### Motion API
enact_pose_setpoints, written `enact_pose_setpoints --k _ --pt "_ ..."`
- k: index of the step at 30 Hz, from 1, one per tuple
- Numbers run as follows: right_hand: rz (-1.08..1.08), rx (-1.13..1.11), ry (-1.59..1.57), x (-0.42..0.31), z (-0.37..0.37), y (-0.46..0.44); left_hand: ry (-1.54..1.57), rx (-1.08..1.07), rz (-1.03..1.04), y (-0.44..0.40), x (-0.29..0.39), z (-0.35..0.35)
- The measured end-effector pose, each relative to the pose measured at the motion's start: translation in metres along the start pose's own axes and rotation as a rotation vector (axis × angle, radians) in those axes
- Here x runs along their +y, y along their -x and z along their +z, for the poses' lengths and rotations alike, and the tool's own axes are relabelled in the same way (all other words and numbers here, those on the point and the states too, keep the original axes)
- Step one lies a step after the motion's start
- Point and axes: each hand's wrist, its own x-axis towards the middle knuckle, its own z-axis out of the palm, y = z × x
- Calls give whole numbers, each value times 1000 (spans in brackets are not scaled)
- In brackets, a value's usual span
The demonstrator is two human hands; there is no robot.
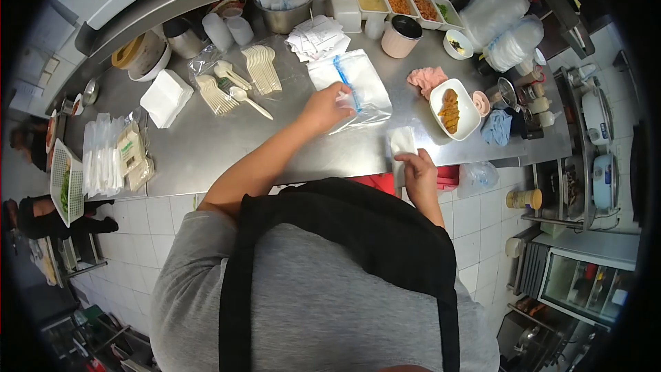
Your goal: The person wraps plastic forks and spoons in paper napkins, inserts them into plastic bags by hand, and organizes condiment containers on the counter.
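Note:
A stack of clear plastic bags (372,83) with a blue strip lies flat on the steel counter. My left hand (327,107) rests on this stack, its fingers curled in a pinch at the blue strip. Near the counter's front edge, my right hand (420,173) grips a narrow white folded napkin (402,141) between thumb and fingers; part of it is hidden behind the hand. To the right of the bags stands a white square bowl (465,122) with a browned piece of food (449,111) in it. A crumpled pink cloth (427,80) lies beside that bowl.
Wooden forks (215,94) and spoons lie left of the bags, near white foam containers (166,98). Paper slips (318,38), a pink cup (401,36) and food trays (398,3) line the back. Bottles (540,105) and a blue cloth (496,127) stand right.

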Motion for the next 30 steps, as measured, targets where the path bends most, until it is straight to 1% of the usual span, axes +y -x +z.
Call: enact_pose_setpoints --k 3,6,9,12,15,18,21,24,25,28,30 --pt "32 20 -7 -6 16 3 -56 -236 5 -1 -11 1" --pt "10 39 -7 -8 34 2 110 -302 -64 -2 -34 20" --pt "27 19 -2 -14 46 2 34 -239 -26 3 -39 35" --pt "40 5 16 -17 52 0 52 -267 35 14 -25 28" --pt "-16 89 -126 -27 58 -5 -46 -286 -61 18 -10 21" --pt "-5 153 -159 -44 64 -13 24 -264 27 20 -20 33" --pt "93 182 -198 -26 73 -23 90 -378 173 14 -27 29" --pt "136 232 -240 -18 70 -29 533 -407 -197 1 -23 13" --pt "57 286 -185 -14 69 -31 582 -381 -225 -5 -22 7" --pt "172 281 -79 -13 56 -34 571 -256 -210 -16 -13 -7" --pt "123 308 -52 -12 50 -37 503 -275 6 -15 -6 -11"
